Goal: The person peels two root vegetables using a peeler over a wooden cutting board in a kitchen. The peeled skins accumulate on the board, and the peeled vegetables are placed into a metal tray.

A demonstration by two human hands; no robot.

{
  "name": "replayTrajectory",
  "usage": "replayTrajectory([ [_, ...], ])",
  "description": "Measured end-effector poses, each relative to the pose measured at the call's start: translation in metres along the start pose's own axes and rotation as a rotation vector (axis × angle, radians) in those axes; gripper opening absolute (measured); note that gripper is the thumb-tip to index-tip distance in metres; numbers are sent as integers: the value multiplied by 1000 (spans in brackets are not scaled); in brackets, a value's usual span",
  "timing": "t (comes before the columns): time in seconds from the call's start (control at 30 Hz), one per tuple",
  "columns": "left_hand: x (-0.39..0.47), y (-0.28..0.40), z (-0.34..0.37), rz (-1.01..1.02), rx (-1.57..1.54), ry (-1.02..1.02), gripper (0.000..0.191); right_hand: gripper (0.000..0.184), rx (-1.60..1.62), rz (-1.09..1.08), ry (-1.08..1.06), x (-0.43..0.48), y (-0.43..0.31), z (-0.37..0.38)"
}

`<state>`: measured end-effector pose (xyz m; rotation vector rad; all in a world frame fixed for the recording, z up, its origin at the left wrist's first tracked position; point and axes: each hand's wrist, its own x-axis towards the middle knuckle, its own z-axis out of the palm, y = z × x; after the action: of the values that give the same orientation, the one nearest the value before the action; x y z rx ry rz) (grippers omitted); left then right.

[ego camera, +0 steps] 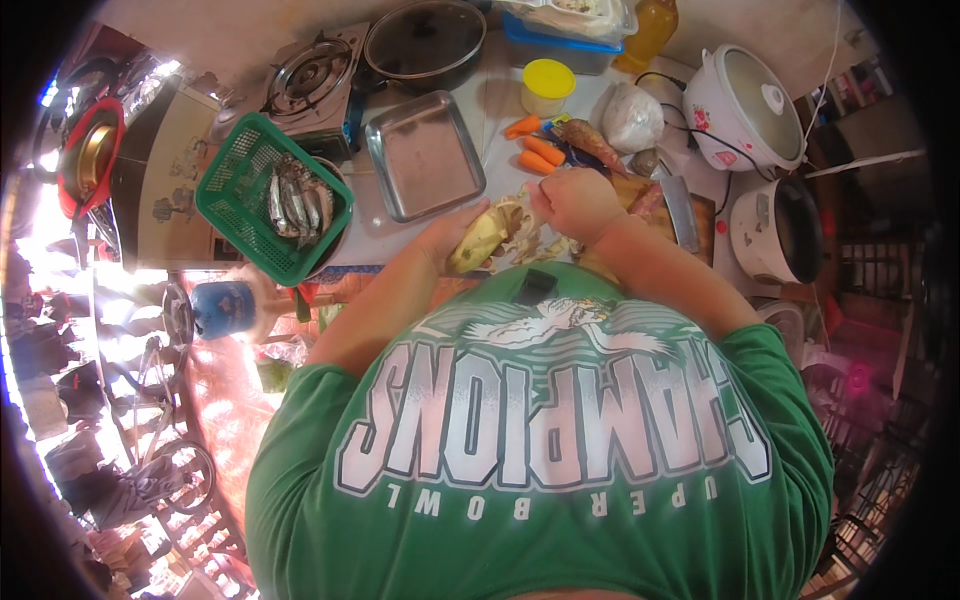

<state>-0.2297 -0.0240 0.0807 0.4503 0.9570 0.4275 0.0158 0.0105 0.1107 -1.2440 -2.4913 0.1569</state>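
My left hand (450, 231) is closed around a pale yellow, mostly peeled root vegetable (478, 244) near the table's front edge. Just to its right, my right hand (579, 196) is curled into a fist; whether it grips a tool is hidden. Thin peelings (534, 241) lie scattered below and between the hands. Beyond the right hand sit several peeled orange carrot pieces (541, 152) and an unpeeled sweet potato (594, 144). Right of my right forearm, a broad-bladed knife (679, 214) rests on a wooden cutting board (703, 225), beside a reddish root piece (648, 201).
At left, a green plastic basket (232, 180) holds several small silvery fish (296, 202). A metal tray (427, 161), gas stove (309, 79) and lidded pan (426, 37) stand beyond. A yellow-lidded tub (548, 84), plastic-wrapped bundle (634, 118), rice cooker (739, 112) and white pot (757, 229) stand rightward.
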Motion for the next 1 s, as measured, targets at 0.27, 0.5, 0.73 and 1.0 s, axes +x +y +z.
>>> replayTrajectory([
  [0.27, 9, -9, -19, 35, -146, -182, 63, 49, -184, 198, -54, -20, 53, 15],
  [0.5, 21, -4, -5, 97, -229, 74, 58, 46, -3, 93, -12, -9, -3, -10],
  [0.73, 29, -2, 22, 236, -351, 102, 48, 48, -15, 22, -116, -2, -43, -30],
  [1.0, 22, -2, 24, 465, -525, -37, 39, 69, 1297, 1292, -356, -21, 0, 8],
])
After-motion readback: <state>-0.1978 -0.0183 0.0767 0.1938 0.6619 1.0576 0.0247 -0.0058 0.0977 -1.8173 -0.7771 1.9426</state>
